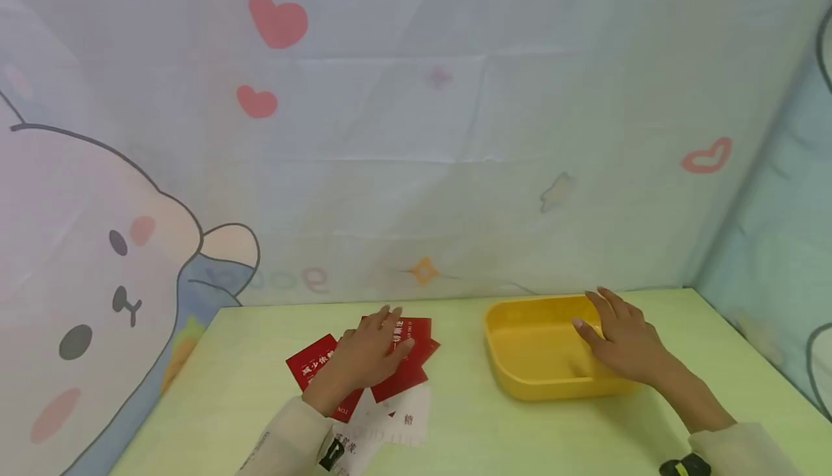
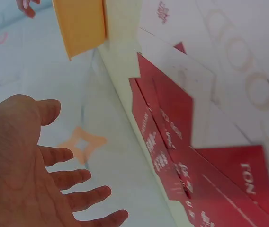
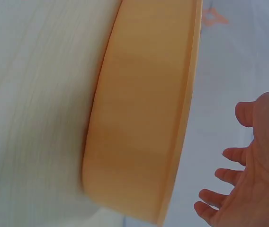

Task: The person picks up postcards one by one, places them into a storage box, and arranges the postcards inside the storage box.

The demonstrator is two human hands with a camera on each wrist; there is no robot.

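Several red cards with white print lie overlapped on the pale green table. My left hand is spread flat over them. In the left wrist view the left hand shows an open palm with parted fingers, holding nothing, and the red cards lie beside it. A yellow tray stands to the right. My right hand reaches over its right side with straight fingers. In the right wrist view the right hand is open and apart from the tray's outer wall.
White cards with dark print lie near the table's front edge, under my left wrist. A cartoon-printed cloth hangs close behind the table and along its right side. The yellow tray shows at the top of the left wrist view.
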